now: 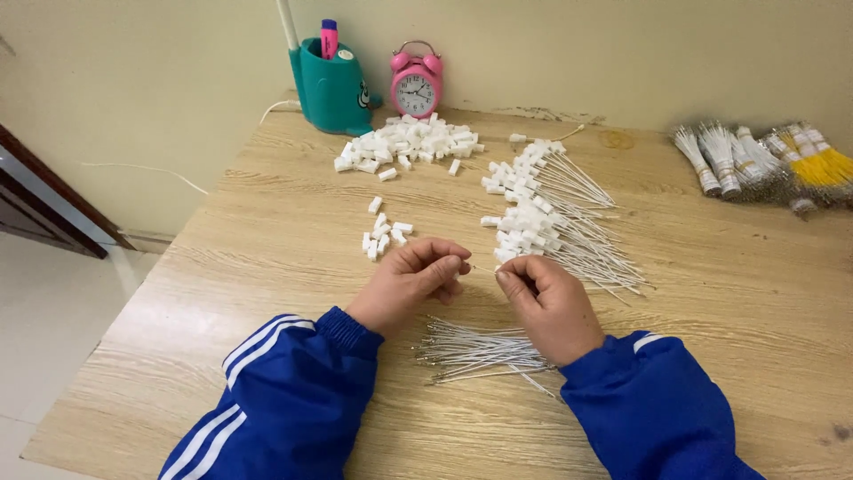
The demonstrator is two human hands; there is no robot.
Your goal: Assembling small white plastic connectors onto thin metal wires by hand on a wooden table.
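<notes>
My left hand (416, 277) and my right hand (544, 298) meet over the middle of the wooden table (267, 249), fingertips almost touching. The left fingers pinch a small white plastic connector, mostly hidden. The right fingers pinch the end of a thin white wire whose metal tip points at the left hand. Under my wrists lies a loose bundle of bare white wires (480, 351). Just beyond the hands sits a small cluster of white connectors (384, 233), and to the right a pile of wires fitted with connectors (551, 218).
A larger heap of white connectors (409, 142) lies at the back. Behind it stand a teal pen holder (333, 89) and a pink alarm clock (417, 82). Tied bundles of white and yellow wires (764, 164) rest at the far right. The table's left edge drops to a tiled floor.
</notes>
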